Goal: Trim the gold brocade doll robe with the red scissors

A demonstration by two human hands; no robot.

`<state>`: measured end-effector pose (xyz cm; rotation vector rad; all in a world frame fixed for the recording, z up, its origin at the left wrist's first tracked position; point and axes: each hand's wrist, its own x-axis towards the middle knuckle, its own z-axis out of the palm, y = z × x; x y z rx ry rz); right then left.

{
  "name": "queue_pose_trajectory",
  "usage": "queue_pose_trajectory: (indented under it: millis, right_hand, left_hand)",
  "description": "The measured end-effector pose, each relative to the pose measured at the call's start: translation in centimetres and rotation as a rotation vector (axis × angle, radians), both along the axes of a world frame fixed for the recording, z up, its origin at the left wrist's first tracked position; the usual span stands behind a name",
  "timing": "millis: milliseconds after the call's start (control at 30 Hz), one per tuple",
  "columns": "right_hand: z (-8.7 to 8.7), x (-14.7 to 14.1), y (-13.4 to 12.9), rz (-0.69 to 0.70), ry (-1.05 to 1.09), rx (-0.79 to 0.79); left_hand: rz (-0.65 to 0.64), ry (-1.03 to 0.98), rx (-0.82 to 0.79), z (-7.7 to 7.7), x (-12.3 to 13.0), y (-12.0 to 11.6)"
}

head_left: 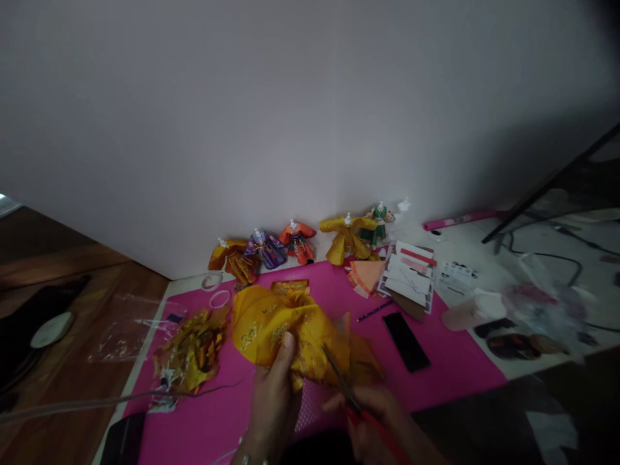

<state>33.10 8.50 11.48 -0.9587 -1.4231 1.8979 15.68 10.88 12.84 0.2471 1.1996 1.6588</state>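
Yellow patterned fabric is bunched in my left hand, its thumb pressed on top of the cloth. My right hand grips red-handled scissors, whose blades point up and left against the fabric's right part. Whether the blades are parted I cannot tell. A heap of gold fabric scraps lies to the left on the pink mat. Behind my hands, along the wall, stand small headless figures in robes: gold, purple, orange, yellow and green.
A black phone and a dark dotted stick lie right of the fabric. Papers and peach cloth pieces are behind them. Farther right are a pale bottle and a clear plastic bag. Tape rolls sit at left.
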Motion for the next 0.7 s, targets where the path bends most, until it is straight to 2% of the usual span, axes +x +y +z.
queue_pose_trajectory:
  millis: [100, 300, 467, 633, 700]
  right_hand:
    - [-0.2, -0.1, -0.2, -0.013, -0.028, 0.034]
    - [-2.2, -0.8, -0.9, -0.036, 0.029, 0.078]
    - [-1.9, 0.1, -0.7, -0.014, -0.093, 0.209]
    - [-2.3, 0.2, -0.6, 0.006, -0.088, 0.174]
    - [-2.7, -0.1, -0.7, -0.028, -0.075, 0.192]
  left_hand:
    - [-0.006, 0.001, -0.012, -0.1, -0.1, 0.0]
    - [0.005, 0.006, -0.016, -0.1, -0.1, 0.1]
    - [0.013, -0.005, -0.02, -0.1, -0.1, 0.1]
    - [0.031, -0.014, -0.025, 0.0, -0.1, 0.1]
    - [0.015, -0.014, -0.027, 0.0, -0.1, 0.2]
